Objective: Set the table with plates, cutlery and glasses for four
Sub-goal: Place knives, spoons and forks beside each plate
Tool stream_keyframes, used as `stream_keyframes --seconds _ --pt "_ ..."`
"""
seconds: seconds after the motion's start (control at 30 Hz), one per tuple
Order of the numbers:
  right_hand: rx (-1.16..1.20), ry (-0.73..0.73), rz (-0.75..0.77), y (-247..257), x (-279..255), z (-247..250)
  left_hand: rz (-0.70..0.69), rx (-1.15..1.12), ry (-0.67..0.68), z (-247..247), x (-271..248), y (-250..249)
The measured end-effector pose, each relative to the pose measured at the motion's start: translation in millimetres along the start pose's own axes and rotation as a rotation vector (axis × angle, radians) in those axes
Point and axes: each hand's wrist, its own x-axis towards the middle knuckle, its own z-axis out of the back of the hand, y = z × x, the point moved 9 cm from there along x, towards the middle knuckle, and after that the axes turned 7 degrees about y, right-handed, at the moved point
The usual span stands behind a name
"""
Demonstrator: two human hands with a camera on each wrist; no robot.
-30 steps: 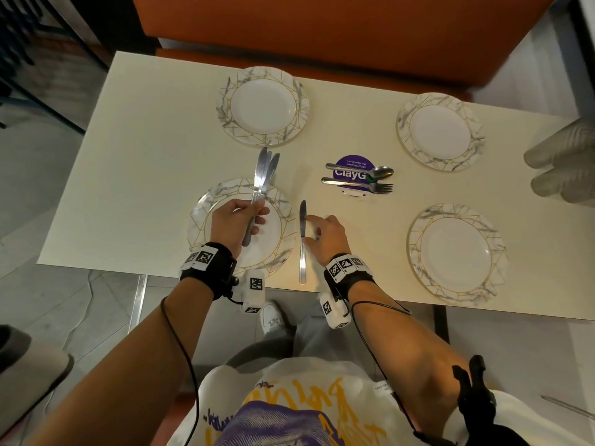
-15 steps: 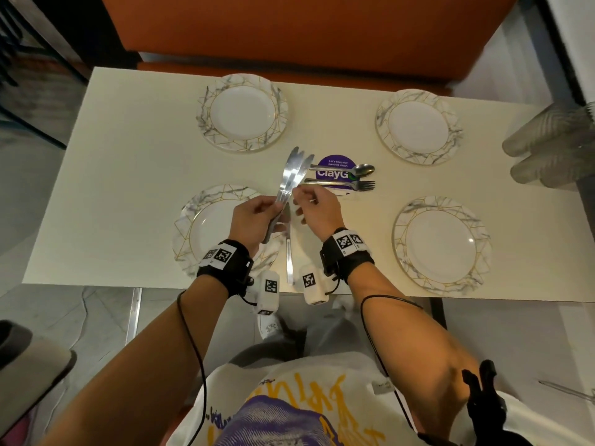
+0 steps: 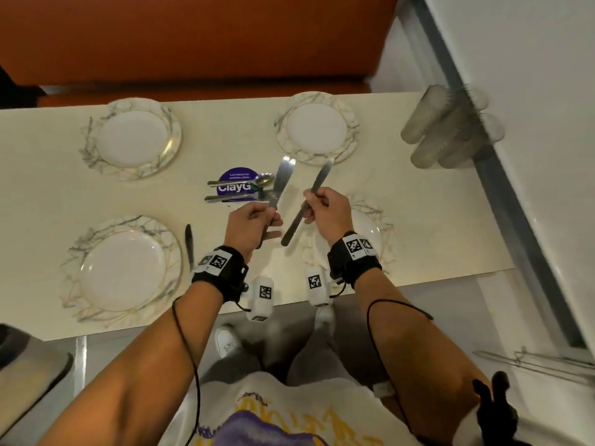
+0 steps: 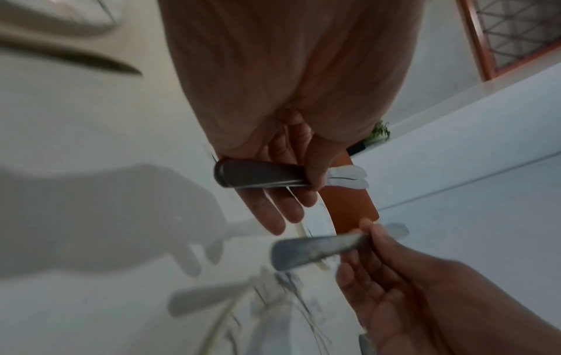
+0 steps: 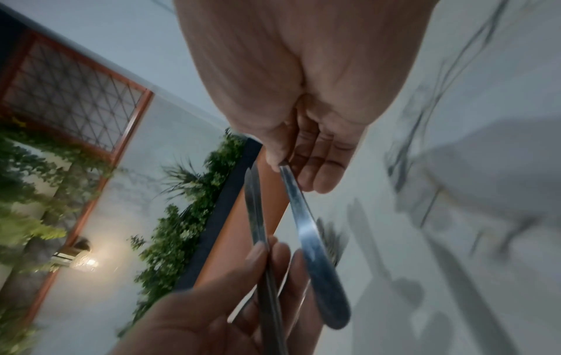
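Over the table's middle, my left hand (image 3: 267,217) grips two knives (image 3: 281,180) by their handles (image 4: 261,177), blades pointing away. Just to its right, my right hand (image 3: 314,201) pinches a single knife (image 3: 317,185) at its middle, handle (image 5: 327,288) hanging toward me. This hand is above the near right plate (image 3: 375,226) and hides part of it. Another knife (image 3: 189,246) lies flat to the right of the near left plate (image 3: 122,268). Plates also sit at the far left (image 3: 132,140) and far right (image 3: 317,128).
A spoon (image 3: 244,181) and a fork (image 3: 231,197) lie on a purple sticker (image 3: 236,175) at the table's centre. Stacked ribbed glasses (image 3: 450,127) lie at the right end by the wall. An orange bench (image 3: 193,43) runs along the far side.
My right hand let go of the knife laid beside the near left plate and took one knife from my left hand's bunch. Both hands moved right, toward the near right plate.
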Motion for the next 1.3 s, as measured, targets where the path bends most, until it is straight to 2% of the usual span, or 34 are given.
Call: stream_keyframes --seconds 0.17,0.27,0.43,0.67,0.87,0.97,1.07,1.3 --pt "-0.054 -0.082 -0.083 -26 11 129 0.015 -0.052 -0.025 -77 14 11" --pt "-0.171 -0.108 -0.136 -50 19 195 0.011 -0.074 -0.072 -111 19 19" --pt "-0.422 -0.079 -0.212 -100 29 249 0.01 -0.092 -0.13 -142 16 32" --pt "-0.519 0.008 -0.276 -140 35 251 0.024 -0.066 -0.202 -143 10 42" --pt "-0.559 0.005 -0.314 -142 40 256 0.02 -0.059 -0.243 -140 9 41" --pt "-0.584 0.017 -0.21 -134 39 255 0.019 -0.064 -0.241 -141 11 40" --pt "-0.7 0.096 -0.096 -127 36 245 0.018 -0.065 -0.236 -142 12 40" --pt "-0.722 0.143 -0.077 -128 28 239 0.014 -0.063 -0.222 -141 14 41"
